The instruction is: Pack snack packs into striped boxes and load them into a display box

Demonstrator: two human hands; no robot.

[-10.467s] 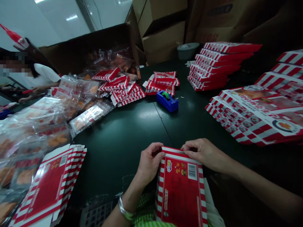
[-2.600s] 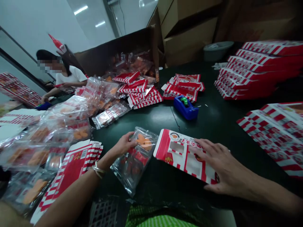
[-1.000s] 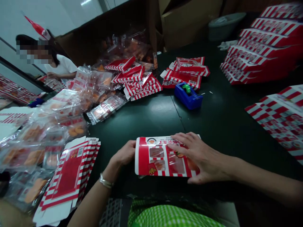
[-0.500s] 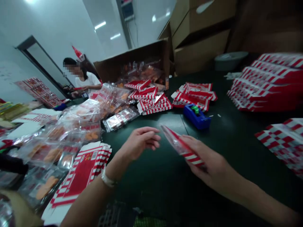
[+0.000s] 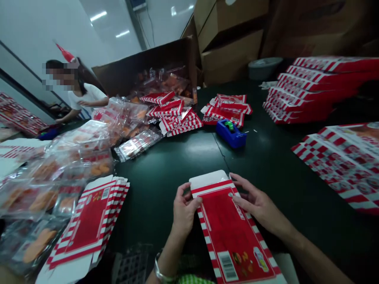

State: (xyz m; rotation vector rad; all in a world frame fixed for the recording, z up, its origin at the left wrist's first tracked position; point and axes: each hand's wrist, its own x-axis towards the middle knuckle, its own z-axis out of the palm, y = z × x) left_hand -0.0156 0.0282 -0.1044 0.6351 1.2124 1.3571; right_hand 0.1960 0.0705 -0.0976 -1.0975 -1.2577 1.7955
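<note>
I hold a flat red carton with red-and-white striped edges (image 5: 231, 228) over the near edge of the dark table (image 5: 177, 157). Its red back faces up, with a barcode near me and a white end flap pointing away. My left hand (image 5: 182, 211) grips its left edge with the thumb on top. My right hand (image 5: 255, 203) holds the right edge, fingers resting on the red face. Both hands are closed on this carton.
A stack of unfolded flat cartons (image 5: 89, 221) lies at my left. Clear snack packets (image 5: 59, 165) are heaped beyond it. A blue tape dispenser (image 5: 231, 133) sits mid-table. Filled striped boxes are stacked at right (image 5: 340, 157) and far right (image 5: 308, 88). Another person (image 5: 79, 98) works at far left.
Half a second ago my right hand held the carton on edge and my left hand hovered open. Now the carton lies back-up, pulled toward me, with both hands on its sides.
</note>
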